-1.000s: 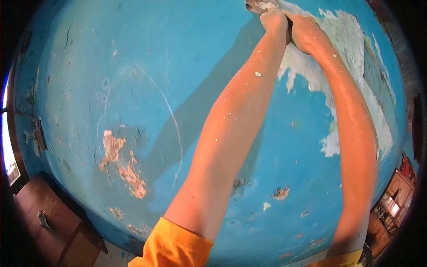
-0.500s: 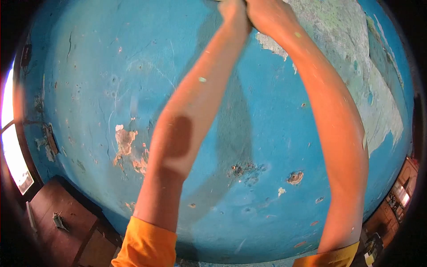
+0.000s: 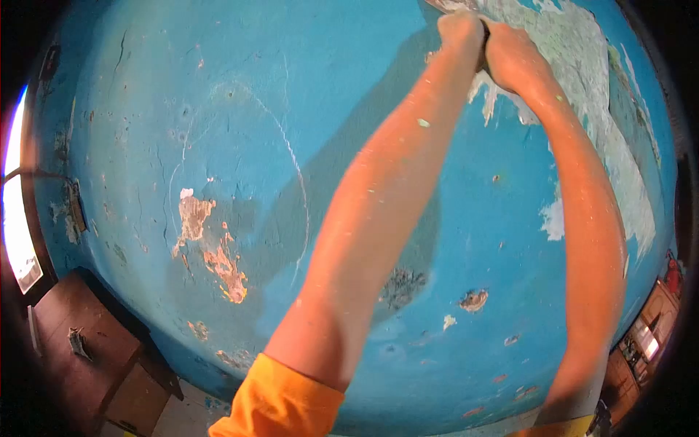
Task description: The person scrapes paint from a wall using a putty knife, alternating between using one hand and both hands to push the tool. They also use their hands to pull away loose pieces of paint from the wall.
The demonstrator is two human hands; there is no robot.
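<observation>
High on the blue wall [image 3: 240, 131], both hands are together near the top of the view. My left hand [image 3: 461, 30] is closed, its wrist bent over a dark tool [image 3: 481, 49] that shows only in part between the hands. My right hand [image 3: 513, 57] is wrapped round the same tool, just to the right. A flat edge of something shows above my left hand. Around the hands lies a bare patch [image 3: 575, 65] where blue paint is gone and pale plaster shows. Small flecks stick to both forearms.
Brown wooden furniture [image 3: 84, 342] with a small object on top stands at the lower left, below a bright window [image 3: 18, 233]. Another wooden cabinet [image 3: 659, 313] is at the right edge. Chipped spots [image 3: 473, 300] mark the lower wall.
Both hands have moved right and slightly down in the view, from the top edge onto the bare patch. More of the hands now shows.
</observation>
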